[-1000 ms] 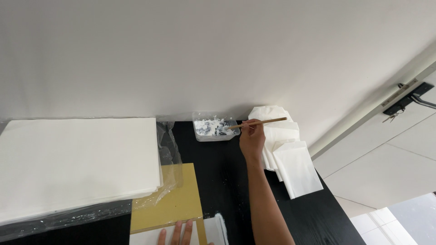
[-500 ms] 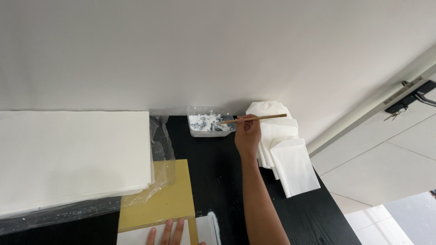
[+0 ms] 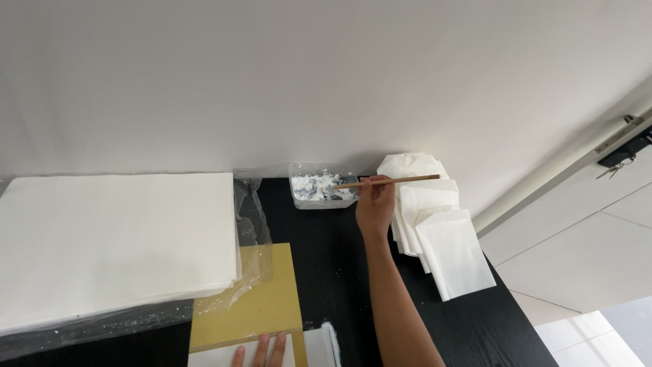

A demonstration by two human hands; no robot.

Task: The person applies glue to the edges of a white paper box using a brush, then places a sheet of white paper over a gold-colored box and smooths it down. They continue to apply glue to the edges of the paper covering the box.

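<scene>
The right hand (image 3: 375, 207) grips a wooden brush (image 3: 387, 181), its tip in the clear tub (image 3: 319, 187) of white paste at the back of the black bench (image 3: 339, 272). The left hand (image 3: 261, 352) lies flat, fingers spread, on white paper over a yellow board (image 3: 261, 306). Folded white bags (image 3: 441, 238) lie just right of the right hand

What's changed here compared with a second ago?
Little: the right hand keeps its grip on the thin wooden brush, tip in the clear plastic tub of white paste. The left hand stays flat on the white sheet at the bottom edge. Only the camera view shifted slightly.
</scene>
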